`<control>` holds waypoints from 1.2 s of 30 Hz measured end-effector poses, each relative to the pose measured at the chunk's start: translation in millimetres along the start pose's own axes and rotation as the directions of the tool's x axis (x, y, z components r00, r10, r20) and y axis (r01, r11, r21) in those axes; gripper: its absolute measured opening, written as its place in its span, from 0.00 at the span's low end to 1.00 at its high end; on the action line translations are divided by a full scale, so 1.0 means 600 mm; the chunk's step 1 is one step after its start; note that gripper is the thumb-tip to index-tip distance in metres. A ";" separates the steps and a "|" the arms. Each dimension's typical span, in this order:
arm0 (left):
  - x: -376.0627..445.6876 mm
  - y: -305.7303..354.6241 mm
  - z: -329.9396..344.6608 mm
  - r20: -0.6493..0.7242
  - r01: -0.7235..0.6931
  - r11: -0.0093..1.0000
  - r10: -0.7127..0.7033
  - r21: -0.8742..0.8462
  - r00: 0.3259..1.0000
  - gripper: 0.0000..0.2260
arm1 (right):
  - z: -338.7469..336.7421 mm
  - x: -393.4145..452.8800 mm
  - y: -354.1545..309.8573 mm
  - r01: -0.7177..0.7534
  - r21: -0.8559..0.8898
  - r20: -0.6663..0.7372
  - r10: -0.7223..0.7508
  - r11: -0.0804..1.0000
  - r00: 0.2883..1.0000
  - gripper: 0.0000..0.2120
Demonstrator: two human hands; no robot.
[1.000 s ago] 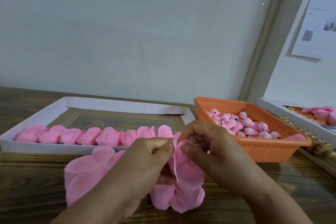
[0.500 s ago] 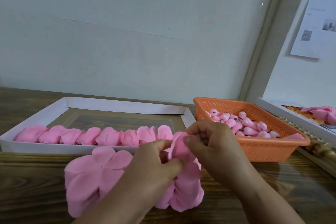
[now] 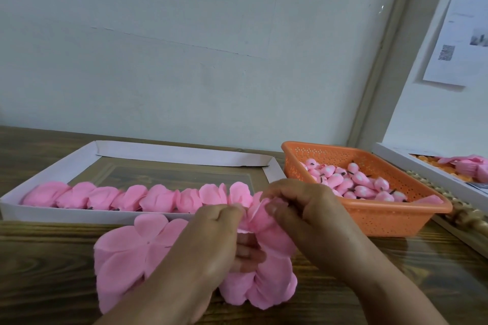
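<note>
- Step in hand, as I am reading it: flower assembly, with a petal being wrapped and gathered.
- The left hand [image 3: 211,240] is pinching the upper edge of the pink petal layer [image 3: 269,290] between its thumb and curled fingers.
- The right hand [image 3: 303,208] is pinching the same edge from the other side, thumb in front.
- The petal layer is hanging between the hands, and its lower lobes are draping onto the wooden table [image 3: 52,285], just beside the loose petal stack [image 3: 132,253].
- I cannot tell whether a bud is sitting inside the fold, because the fingers are hiding it.
- Next move, in my judgement: closing the fold tightly without tearing the petal, then placing it at the right end of the finished flower row [image 3: 158,196] in the white tray [image 3: 52,215].
- Spare buds [image 3: 353,182] are waiting in the orange basket [image 3: 383,221].
</note>
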State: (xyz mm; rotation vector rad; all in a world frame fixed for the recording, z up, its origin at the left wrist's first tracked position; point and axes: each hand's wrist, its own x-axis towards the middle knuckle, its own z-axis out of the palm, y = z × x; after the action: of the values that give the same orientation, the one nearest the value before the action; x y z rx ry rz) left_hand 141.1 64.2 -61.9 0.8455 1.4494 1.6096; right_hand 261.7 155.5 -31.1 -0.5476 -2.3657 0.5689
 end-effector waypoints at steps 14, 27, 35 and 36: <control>0.002 -0.016 0.006 0.013 -0.145 0.989 0.146 -0.013 0.989 0.13 | 0.005 0.003 -0.004 -0.054 0.252 -0.293 0.129 0.966 0.947 0.14; 0.010 -0.017 0.006 -0.253 -0.242 0.970 0.234 -0.002 0.939 0.11 | 0.008 0.003 -0.007 -0.071 0.262 -0.191 0.124 0.962 0.974 0.11; 0.002 -0.010 0.010 -0.246 -0.353 0.931 0.365 0.093 0.898 0.14 | 0.008 -0.002 -0.017 0.045 0.072 -0.132 -0.035 0.996 0.991 0.14; 0.001 -0.010 0.011 -0.248 -0.352 0.931 0.365 0.097 0.897 0.15 | 0.009 -0.002 -0.018 0.059 0.053 -0.124 -0.052 0.997 0.991 0.14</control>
State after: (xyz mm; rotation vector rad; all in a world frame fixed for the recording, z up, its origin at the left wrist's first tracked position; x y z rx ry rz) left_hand 147.0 68.0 -66.9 1.0039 1.5887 2.0324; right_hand 256.5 144.9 -29.8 -0.4759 -2.2354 0.5592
